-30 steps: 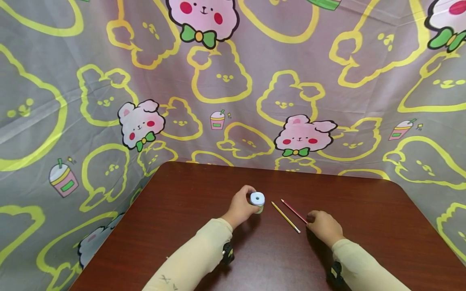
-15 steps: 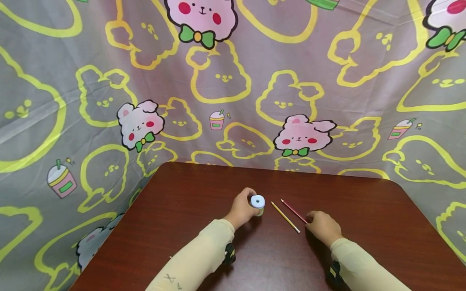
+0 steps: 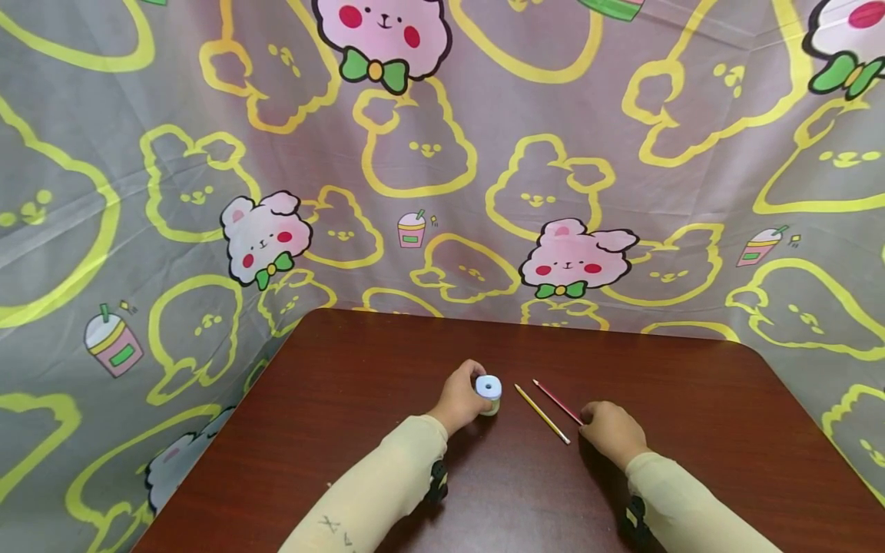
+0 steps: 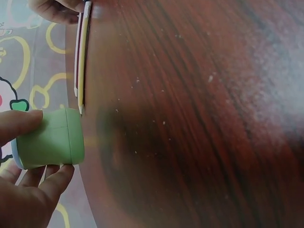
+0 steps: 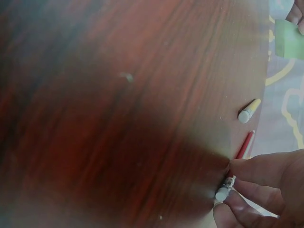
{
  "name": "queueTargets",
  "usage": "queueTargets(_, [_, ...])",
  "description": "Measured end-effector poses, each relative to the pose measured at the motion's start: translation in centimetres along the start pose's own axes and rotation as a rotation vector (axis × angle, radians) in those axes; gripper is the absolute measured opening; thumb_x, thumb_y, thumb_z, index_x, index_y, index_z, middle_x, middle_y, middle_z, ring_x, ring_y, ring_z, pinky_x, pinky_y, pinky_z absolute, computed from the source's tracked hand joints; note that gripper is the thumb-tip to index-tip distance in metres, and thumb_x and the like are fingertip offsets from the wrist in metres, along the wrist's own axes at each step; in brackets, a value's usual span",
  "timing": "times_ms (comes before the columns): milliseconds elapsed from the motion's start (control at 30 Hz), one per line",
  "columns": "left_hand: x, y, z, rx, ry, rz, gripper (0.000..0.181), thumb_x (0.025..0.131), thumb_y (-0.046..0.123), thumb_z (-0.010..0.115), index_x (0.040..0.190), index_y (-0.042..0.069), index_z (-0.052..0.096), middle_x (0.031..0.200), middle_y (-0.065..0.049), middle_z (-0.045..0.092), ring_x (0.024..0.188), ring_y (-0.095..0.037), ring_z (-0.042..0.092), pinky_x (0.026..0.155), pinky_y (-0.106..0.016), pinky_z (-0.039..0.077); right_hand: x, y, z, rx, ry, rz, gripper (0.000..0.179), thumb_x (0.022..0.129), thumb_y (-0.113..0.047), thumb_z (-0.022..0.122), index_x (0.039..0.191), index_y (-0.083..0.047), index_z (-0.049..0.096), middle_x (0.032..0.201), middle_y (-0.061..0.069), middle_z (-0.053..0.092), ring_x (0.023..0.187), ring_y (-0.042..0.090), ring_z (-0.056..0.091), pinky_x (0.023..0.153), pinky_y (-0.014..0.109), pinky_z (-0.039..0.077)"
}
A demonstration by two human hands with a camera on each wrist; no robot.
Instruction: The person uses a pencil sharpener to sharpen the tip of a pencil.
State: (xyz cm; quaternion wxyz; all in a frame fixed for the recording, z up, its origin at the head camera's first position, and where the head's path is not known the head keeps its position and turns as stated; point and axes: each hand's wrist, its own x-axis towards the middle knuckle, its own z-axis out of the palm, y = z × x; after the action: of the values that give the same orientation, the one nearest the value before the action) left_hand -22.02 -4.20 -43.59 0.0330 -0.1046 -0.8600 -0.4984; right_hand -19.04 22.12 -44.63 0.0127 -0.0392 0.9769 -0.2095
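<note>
My left hand (image 3: 459, 397) grips a small pencil sharpener (image 3: 488, 388), thumb on one side and fingers on the other. Its pale top has a dark round hole, and its body (image 4: 50, 140) is light green. Whether its base touches the table I cannot tell. To the right, my right hand (image 3: 614, 432) pinches a red pencil (image 3: 556, 401) near its white eraser end, visible in the right wrist view between the fingertips (image 5: 242, 166). Between the hands a yellow pencil (image 3: 542, 415) lies on the table, its point facing away and its white eraser nearer me.
The dark red-brown wooden table (image 3: 387, 346) has rounded far corners. A grey-pink cloth (image 3: 470, 177) with cartoon rabbits hangs behind it and along the sides. Small pale specks (image 4: 164, 122) are scattered on the tabletop.
My left hand has come slightly down and toward me in the head view, carrying the sharpener. The right hand has barely shifted, and both pencils lie as before.
</note>
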Motion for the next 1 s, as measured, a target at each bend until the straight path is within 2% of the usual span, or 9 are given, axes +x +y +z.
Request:
queueTargets(800, [0.40, -0.60, 0.67, -0.008, -0.014, -0.019, 0.049, 0.057, -0.013, 0.079, 0.093, 0.005, 0.052, 0.093, -0.008, 0.060, 0.086, -0.022, 0.054, 0.081, -0.037, 0.046, 0.13, -0.22, -0.07, 0.001, -0.013, 0.015, 0.025, 0.079, -0.013, 0.070, 0.100, 0.001, 0.070, 0.098, 0.017, 0.070, 0.088, 0.035, 0.066, 0.070, 0.050, 0.051])
queueTargets(1000, [0.34, -0.79, 0.76, -0.002, -0.034, -0.017, 0.049, 0.057, -0.012, 0.079, 0.093, 0.005, 0.052, 0.094, -0.008, 0.060, 0.087, -0.022, 0.054, 0.081, -0.037, 0.046, 0.15, -0.12, -0.01, -0.004, -0.013, 0.017, 0.025, 0.079, -0.013, 0.070, 0.099, 0.000, 0.070, 0.097, 0.016, 0.070, 0.087, 0.034, 0.066, 0.069, 0.050, 0.051])
